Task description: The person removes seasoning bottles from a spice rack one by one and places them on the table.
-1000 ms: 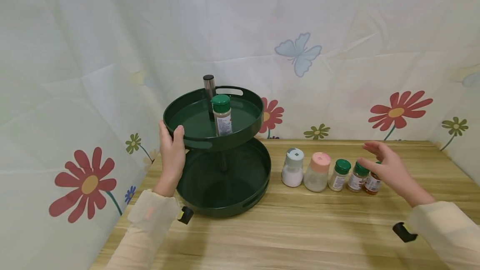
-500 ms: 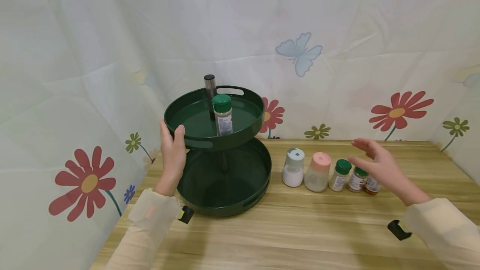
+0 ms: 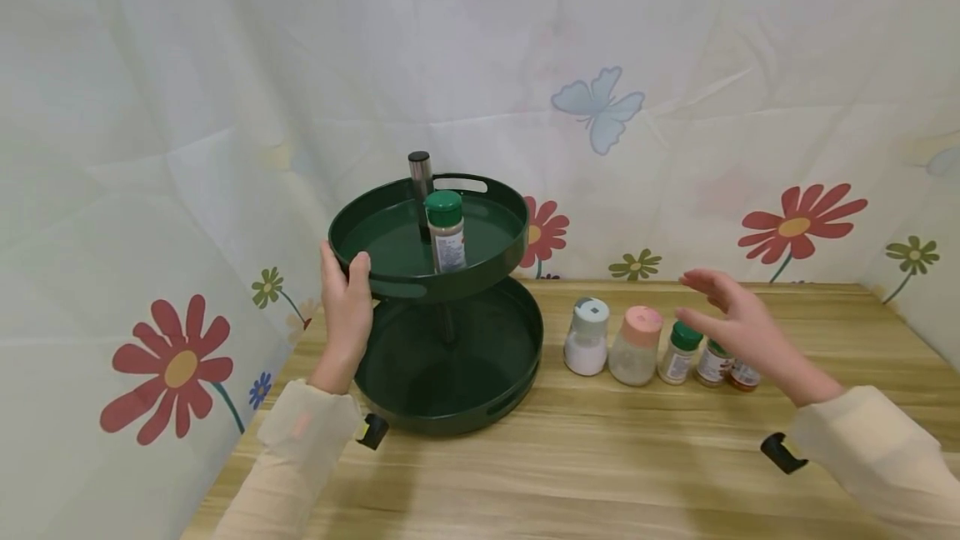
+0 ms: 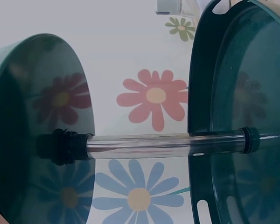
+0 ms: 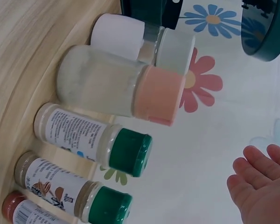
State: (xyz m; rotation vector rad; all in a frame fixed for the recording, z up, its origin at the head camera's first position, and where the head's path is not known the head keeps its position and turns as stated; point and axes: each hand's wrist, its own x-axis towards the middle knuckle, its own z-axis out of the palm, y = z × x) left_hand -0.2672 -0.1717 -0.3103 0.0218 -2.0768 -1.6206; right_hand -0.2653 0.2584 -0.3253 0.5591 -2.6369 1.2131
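Note:
My left hand (image 3: 347, 315) holds the rim of the upper tray (image 3: 491, 255) of a dark green two-tier stand, thumb over the edge. A spice jar (image 3: 448, 244) with a green lid stands on that tray. Above the row of jars hovers my right hand (image 3: 742, 332), fingers spread a little from the thumb and holding nothing. Nearest it are a green-lidded spice jar (image 5: 77, 135), another green-lidded jar (image 5: 56, 186) and a reddish-brown jar (image 5: 30, 212), whose lid is hidden in the head view. Left of them stand a pink-lidded shaker (image 3: 636, 348) and a white-lidded shaker (image 3: 587, 348).
The lower tray (image 3: 450, 390) of the stand rests on the wooden table (image 3: 570, 465). A metal post (image 4: 144, 145) joins both tiers. A white flowered cloth (image 3: 480, 65) hangs behind and at the left.
My right hand has drifted left above the jars, from over the reddish-brown end toward the pink-lidded shaker. My left hand and the stand stay put.

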